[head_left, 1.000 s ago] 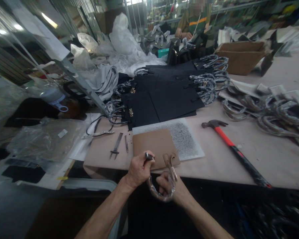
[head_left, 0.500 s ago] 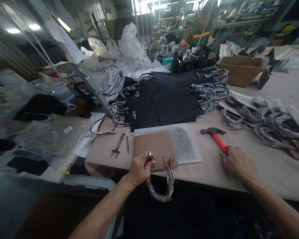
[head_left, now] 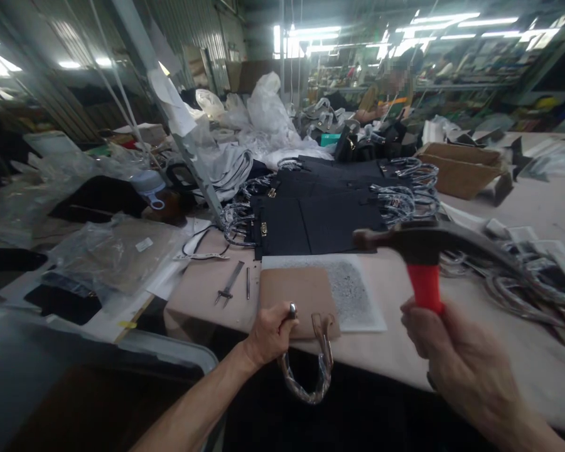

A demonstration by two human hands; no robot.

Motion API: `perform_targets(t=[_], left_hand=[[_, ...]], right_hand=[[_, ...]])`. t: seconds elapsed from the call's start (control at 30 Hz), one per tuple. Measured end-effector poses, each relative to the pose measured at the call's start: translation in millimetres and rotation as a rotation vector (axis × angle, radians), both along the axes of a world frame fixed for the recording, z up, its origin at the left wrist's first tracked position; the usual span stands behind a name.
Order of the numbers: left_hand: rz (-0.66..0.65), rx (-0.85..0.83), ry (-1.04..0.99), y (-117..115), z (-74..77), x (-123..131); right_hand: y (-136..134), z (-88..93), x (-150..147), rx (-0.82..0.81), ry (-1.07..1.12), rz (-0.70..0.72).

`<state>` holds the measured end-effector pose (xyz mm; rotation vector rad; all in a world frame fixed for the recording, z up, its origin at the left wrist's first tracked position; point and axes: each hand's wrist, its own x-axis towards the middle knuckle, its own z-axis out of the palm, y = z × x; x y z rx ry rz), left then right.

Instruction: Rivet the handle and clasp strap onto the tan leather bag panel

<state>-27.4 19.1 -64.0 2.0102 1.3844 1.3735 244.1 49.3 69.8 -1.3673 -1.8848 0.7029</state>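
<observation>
My right hand (head_left: 461,358) is wrapped round the red handle of a claw hammer (head_left: 426,285), raised above the table with its dark head toward the left. My left hand (head_left: 270,333) grips a short metal punch (head_left: 292,309), its round top showing above the fist, over the near edge of a brown leather panel (head_left: 296,285). The punch's lower end is hidden by the hand. A plastic-wrapped bag handle (head_left: 311,395) attached to the panel hangs over the table's front edge. Beneath the panel lies a white, speckled board (head_left: 360,301).
Left of the panel lie a pronged metal tool (head_left: 228,285) and a thin metal rod (head_left: 248,284). Black bag panels (head_left: 329,216) with wrapped handles are stacked behind. More wrapped handles (head_left: 522,295) and a cardboard box (head_left: 461,169) are at right. A person (head_left: 393,94) sits across the table.
My right hand has lifted the hammer off the tabletop and brought it up close to the camera. My left hand stays at the panel with the punch. The view has tilted slightly upward.
</observation>
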Motion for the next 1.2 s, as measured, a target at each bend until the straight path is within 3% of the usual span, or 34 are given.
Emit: perform_targets(t=[0.1, 0.17, 0.23, 0.33, 0.37, 0.43, 0.5, 0.53, 0.67, 0.83, 0.93, 1.2], left_hand=[[0.025, -0.007, 0.036, 0.3, -4.3, -0.3], [0.029, -0.016, 0.052, 0.6, -7.3, -0.7], [0.022, -0.014, 0.055, 0.9, -8.9, -1.1], [0.017, 0.007, 0.041, 1.2, -8.4, -1.1], [0.019, 0.013, 0.044, 1.3, -7.8, -0.9], [0.035, 0.032, 0.061, 1.7, -6.8, -0.3], [0.047, 0.03, 0.076, 2.0, -6.5, 0.0], [0.046, 0.021, 0.075, 2.0, -6.6, -0.1], [0.013, -0.013, 0.055, 1.7, -7.6, -2.1], [-0.009, -0.036, 0.027, 0.7, -7.7, -4.6], [-0.031, -0.063, 0.023, 0.1, -5.3, -5.7], [-0.059, -0.022, 0.017, 1.1, 10.9, -5.4]], right_hand=[[-8.7, 19.2, -19.1, 0.174, -0.367, 0.337], [-9.0, 33.0, -26.0, 0.187, -0.514, 0.42], [-10.2, 47.1, -29.6, 0.27, -0.483, 0.384], [-16.3, 55.3, -32.1, 0.504, -0.264, 0.159], [-18.4, 52.6, -32.3, 0.548, -0.238, 0.134], [-20.9, 41.5, -31.1, 0.495, -0.333, 0.235], [-19.9, 29.4, -27.6, 0.303, -0.488, 0.373], [-18.1, 24.4, -25.2, 0.192, -0.528, 0.377], [-0.1, 3.5, -15.7, -0.059, -0.425, 0.187], [36.5, -49.1, -21.0, -0.296, -0.361, 0.028], [48.8, -72.8, -36.6, -0.348, -0.401, -0.042], [47.2, -83.8, -63.5, -0.322, -0.638, -0.141]])
